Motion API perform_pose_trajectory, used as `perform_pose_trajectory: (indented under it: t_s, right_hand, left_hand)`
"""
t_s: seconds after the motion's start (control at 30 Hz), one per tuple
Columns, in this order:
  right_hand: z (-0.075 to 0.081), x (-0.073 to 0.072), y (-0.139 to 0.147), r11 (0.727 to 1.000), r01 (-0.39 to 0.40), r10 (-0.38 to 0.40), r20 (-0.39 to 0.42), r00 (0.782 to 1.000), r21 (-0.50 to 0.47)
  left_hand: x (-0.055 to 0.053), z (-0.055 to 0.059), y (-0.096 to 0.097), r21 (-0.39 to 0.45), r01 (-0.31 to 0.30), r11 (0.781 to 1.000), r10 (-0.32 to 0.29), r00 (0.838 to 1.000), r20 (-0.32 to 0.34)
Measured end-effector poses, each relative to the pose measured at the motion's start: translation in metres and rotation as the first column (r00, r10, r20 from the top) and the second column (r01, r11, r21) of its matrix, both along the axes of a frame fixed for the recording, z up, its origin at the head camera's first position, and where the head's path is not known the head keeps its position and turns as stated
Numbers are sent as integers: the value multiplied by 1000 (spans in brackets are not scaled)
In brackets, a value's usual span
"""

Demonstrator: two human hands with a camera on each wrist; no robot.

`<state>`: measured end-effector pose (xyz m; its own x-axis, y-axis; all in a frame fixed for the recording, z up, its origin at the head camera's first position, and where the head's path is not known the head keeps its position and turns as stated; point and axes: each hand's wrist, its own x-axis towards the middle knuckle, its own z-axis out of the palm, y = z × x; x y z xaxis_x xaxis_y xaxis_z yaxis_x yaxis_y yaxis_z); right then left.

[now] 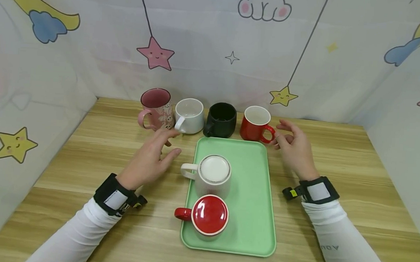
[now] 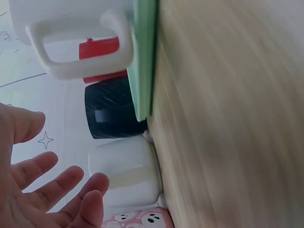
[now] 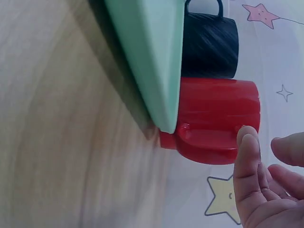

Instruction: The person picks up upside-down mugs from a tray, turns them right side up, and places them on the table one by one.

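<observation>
My right hand (image 1: 296, 151) is at the handle of an upright red mug (image 1: 250, 131) with a white inside. Its fingers are loosely bent, and one fingertip overlaps the handle of the red mug (image 3: 213, 104) in the right wrist view. My left hand (image 1: 148, 159) hovers left of the green tray (image 1: 251, 196), fingers spread and holding nothing. Closest to it are a pink patterned mug (image 1: 164, 114) and a white mug (image 1: 192, 120), both upright. On the tray, a ribbed white mug (image 1: 214, 169) and a red mug (image 1: 210, 215) stand upside down, handles pointing left.
A black mug (image 1: 222, 123) stands upright between the white and red ones in the back row, just behind the tray's far edge. The wooden table (image 1: 343, 165) ends at a printed fabric wall (image 1: 205, 79), with more fabric on both sides.
</observation>
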<state>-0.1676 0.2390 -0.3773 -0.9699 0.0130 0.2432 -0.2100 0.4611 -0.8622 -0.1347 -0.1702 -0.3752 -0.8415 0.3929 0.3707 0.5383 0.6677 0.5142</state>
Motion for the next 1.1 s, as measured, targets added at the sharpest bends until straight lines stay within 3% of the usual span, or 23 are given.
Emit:
perform_pose_trajectory:
  t_s: [0.23, 0.47, 0.77, 0.9, 1.1]
  right_hand:
    - [11, 13, -3, 998, -12, 20, -120, 993, 65]
    - [12, 32, -7, 971, -73, 128, -240, 962, 228]
    - [12, 54, -10, 901, -150, 286, -299, 910, 407]
    - [9, 66, -11, 866, -182, 331, -261, 907, 465]
    - [5, 80, -11, 786, -230, 403, -192, 895, 574]
  left_hand:
    - [4, 5, 4, 51, 26, 998, -31, 995, 100]
    - [6, 6, 8, 94, 76, 993, -92, 979, 181]
    - [14, 10, 15, 160, 103, 982, -152, 930, 334]
    - [15, 8, 18, 186, 133, 973, -196, 906, 376]
    - [16, 4, 18, 199, 150, 968, -221, 887, 405]
